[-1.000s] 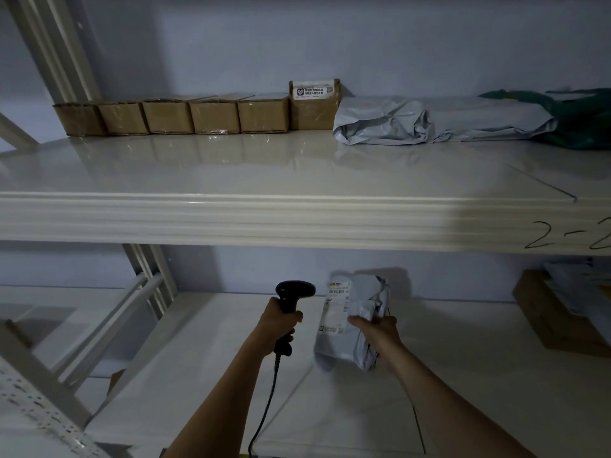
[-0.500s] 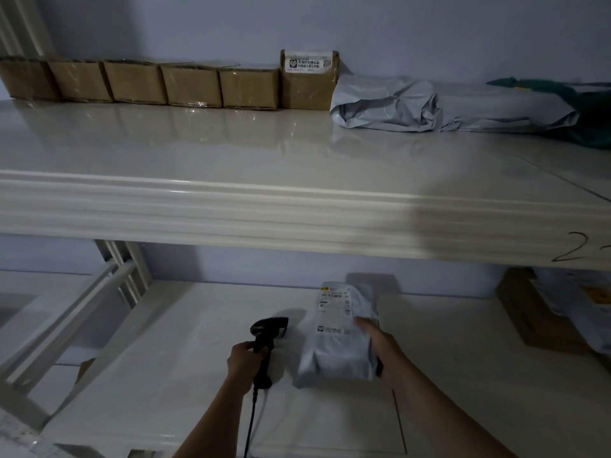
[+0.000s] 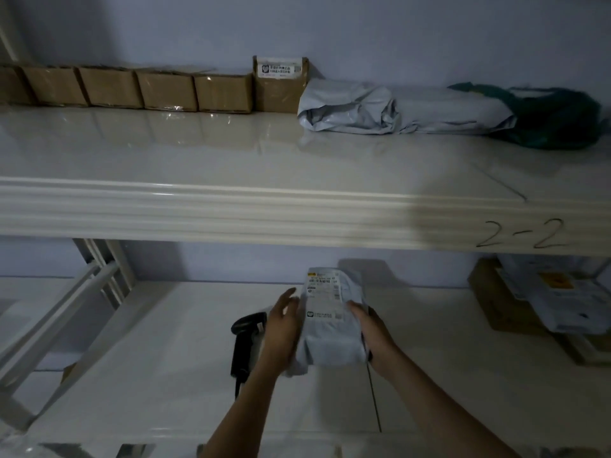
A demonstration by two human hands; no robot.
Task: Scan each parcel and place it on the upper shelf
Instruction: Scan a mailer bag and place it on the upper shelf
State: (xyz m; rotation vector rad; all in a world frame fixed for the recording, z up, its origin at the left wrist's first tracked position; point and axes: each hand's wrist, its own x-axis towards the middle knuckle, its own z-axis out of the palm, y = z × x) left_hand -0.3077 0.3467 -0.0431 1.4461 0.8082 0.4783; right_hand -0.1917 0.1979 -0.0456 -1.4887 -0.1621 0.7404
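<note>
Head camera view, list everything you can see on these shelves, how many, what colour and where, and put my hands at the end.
Upper shelf: one, cream, across the middle, marked 2-2 at its right front edge.
Small cardboard boxes: at least five, brown, in a row at the back left of the upper shelf.
Taller labelled box: one, brown, right end of that row.
Grey mailer bags: grey, lying at the back right of the upper shelf; count unclear.
Green bag: one, dark green, far right of the upper shelf.
Lower shelf: one, white.
Barcode scanner: one, black, lying on the lower shelf.
Grey parcel: one, labelled, between both hands.
Waiting parcels: brown and white, lower shelf right; count unclear.
Left hand: open against the parcel's left side.
Right hand: gripping its right side.
</note>
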